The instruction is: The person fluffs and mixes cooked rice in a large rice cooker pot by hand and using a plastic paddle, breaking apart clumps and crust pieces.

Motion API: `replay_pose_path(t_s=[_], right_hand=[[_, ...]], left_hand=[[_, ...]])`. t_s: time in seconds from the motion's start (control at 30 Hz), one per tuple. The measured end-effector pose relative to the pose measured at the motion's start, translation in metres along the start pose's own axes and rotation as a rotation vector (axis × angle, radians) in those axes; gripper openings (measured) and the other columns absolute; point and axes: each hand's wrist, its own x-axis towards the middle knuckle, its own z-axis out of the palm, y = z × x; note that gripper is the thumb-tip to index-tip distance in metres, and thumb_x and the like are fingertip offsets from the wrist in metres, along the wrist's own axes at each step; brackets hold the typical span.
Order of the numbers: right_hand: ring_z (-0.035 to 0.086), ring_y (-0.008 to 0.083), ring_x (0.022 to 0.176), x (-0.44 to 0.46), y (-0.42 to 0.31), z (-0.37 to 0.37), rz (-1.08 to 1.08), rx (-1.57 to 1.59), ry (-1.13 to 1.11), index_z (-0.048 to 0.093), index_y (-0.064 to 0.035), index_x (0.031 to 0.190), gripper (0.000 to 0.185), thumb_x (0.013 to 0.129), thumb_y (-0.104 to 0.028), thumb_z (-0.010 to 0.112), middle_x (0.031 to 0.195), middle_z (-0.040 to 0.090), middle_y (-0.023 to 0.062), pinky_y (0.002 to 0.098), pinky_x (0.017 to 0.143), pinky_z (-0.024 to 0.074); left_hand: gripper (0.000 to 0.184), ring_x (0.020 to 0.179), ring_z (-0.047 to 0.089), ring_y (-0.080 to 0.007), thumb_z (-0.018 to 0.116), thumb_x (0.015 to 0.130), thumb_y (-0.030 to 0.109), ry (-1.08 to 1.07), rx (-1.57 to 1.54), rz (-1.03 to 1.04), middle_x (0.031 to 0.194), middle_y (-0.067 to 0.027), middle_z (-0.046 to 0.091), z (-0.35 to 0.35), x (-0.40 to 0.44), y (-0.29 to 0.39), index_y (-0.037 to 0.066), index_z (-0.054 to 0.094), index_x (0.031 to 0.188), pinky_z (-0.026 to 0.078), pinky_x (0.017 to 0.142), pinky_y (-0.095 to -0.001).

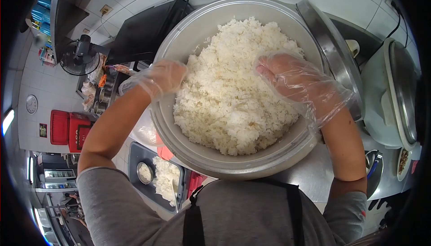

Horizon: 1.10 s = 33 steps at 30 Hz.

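A large metal pot (164,131) in front of me holds a big mound of cooked white rice (238,98). Both hands wear loose clear plastic gloves. My left hand (170,76) is over the pot's left inner wall, at the edge of the rice; its fingertips are hidden. On the right side of the mound, my right hand (283,70) touches the rice with its fingers curled in. Whether rice is inside those fingers is hidden.
A round metal lid (334,53) leans by the pot's right rim. Farther right stands a pale cooker (381,104) with a lid. Below left, a grey tub (134,156) contains rice and a small metal bowl (145,173). A black fan (81,57) stands at left.
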Motion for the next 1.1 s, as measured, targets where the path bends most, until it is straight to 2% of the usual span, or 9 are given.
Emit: replay_pose_path(t_s=[0.37, 0.47, 0.57, 0.63, 0.77, 0.83, 0.9, 1.03, 1.1], right_hand=[[0.058, 0.0380, 0.100, 0.004, -0.010, -0.006, 0.038, -0.106, -0.105, 0.061, -0.0025, 0.107, 0.038, 0.100, -0.035, 0.042, 0.103, 0.062, 0.0202, 0.0455, 0.092, 0.0445], [0.058, 0.0383, 0.099, 0.000, -0.008, -0.003, 0.022, -0.063, -0.083, 0.061, -0.0022, 0.107, 0.037, 0.100, -0.033, 0.042, 0.102, 0.063, 0.0201, 0.0454, 0.092, 0.0450], [0.059, 0.0389, 0.097, -0.001, -0.002, 0.004, -0.001, -0.004, -0.047, 0.061, -0.0017, 0.104, 0.035, 0.100, -0.032, 0.043, 0.101, 0.063, 0.0204, 0.0462, 0.090, 0.0455], [0.059, 0.0392, 0.096, -0.002, 0.003, 0.005, 0.017, 0.005, -0.065, 0.061, -0.0015, 0.103, 0.034, 0.100, -0.030, 0.043, 0.101, 0.064, 0.0205, 0.0463, 0.089, 0.0457], [0.059, 0.0387, 0.098, -0.005, 0.000, -0.001, 0.067, -0.024, -0.091, 0.062, -0.0021, 0.107, 0.034, 0.100, -0.031, 0.044, 0.104, 0.064, 0.0208, 0.0451, 0.090, 0.0456], [0.059, 0.0384, 0.100, -0.005, -0.002, -0.003, 0.052, 0.014, -0.019, 0.063, -0.0034, 0.110, 0.035, 0.099, -0.032, 0.045, 0.106, 0.064, 0.0212, 0.0449, 0.091, 0.0459], [0.061, 0.0382, 0.102, -0.005, 0.000, -0.001, 0.022, 0.106, 0.113, 0.064, -0.0053, 0.110, 0.034, 0.097, -0.032, 0.047, 0.106, 0.065, 0.0216, 0.0453, 0.090, 0.0468], [0.055, 0.0351, 0.116, 0.007, 0.019, 0.015, -0.139, 0.305, 0.063, 0.059, -0.0054, 0.125, 0.049, 0.095, -0.043, 0.054, 0.123, 0.060, 0.0198, 0.0414, 0.101, 0.0414], [0.052, 0.0324, 0.122, -0.001, 0.009, -0.001, -0.135, 0.283, 0.041, 0.056, -0.0031, 0.128, 0.058, 0.090, -0.046, 0.063, 0.125, 0.060, 0.0183, 0.0387, 0.106, 0.0378]], left_hand=[[0.021, 0.088, 0.065, -0.0377, 0.063, 0.076, 0.014, -0.180, -0.230, 0.024, 0.086, -0.0181, 0.067, -0.010, -0.061, 0.034, 0.006, 0.065, 0.094, 0.051, 0.080, -0.0437], [0.022, 0.084, 0.064, -0.0391, 0.062, 0.076, 0.014, -0.176, -0.322, 0.142, 0.083, -0.0193, 0.065, -0.009, -0.070, 0.046, 0.002, 0.063, 0.095, 0.051, 0.078, -0.0439], [0.027, 0.075, 0.062, -0.0350, 0.066, 0.075, 0.018, -0.070, -0.695, 0.523, 0.080, -0.0172, 0.061, 0.021, -0.065, 0.061, -0.001, 0.061, 0.094, 0.050, 0.073, -0.0415], [0.031, 0.072, 0.058, -0.0301, 0.069, 0.075, 0.021, -0.145, -0.632, 0.528, 0.079, -0.0155, 0.059, -0.014, -0.057, 0.083, -0.001, 0.060, 0.094, 0.049, 0.070, -0.0402], [0.030, 0.061, 0.058, -0.0274, 0.073, 0.068, 0.017, -0.382, -0.914, 0.514, 0.069, -0.0130, 0.063, -0.084, -0.021, 0.093, -0.007, 0.063, 0.083, 0.047, 0.062, -0.0405], [0.031, 0.066, 0.059, -0.0259, 0.074, 0.075, 0.025, -0.531, -0.544, 0.522, 0.072, -0.0121, 0.063, -0.133, -0.008, 0.082, -0.002, 0.063, 0.087, 0.048, 0.063, -0.0391], [0.029, 0.065, 0.061, -0.0273, 0.073, 0.076, 0.025, -0.420, -0.200, 0.379, 0.070, -0.0130, 0.064, -0.158, -0.010, 0.083, -0.002, 0.064, 0.083, 0.048, 0.063, -0.0391], [0.020, 0.068, 0.065, -0.0300, 0.070, 0.077, 0.020, 0.005, 0.108, 0.185, 0.072, -0.0160, 0.066, -0.190, -0.033, 0.092, 0.001, 0.066, 0.081, 0.049, 0.064, -0.0414], [0.013, 0.075, 0.067, -0.0294, 0.067, 0.080, 0.016, 0.194, 0.125, 0.223, 0.077, -0.0167, 0.066, -0.205, -0.040, 0.097, 0.003, 0.067, 0.083, 0.050, 0.067, -0.0416]])
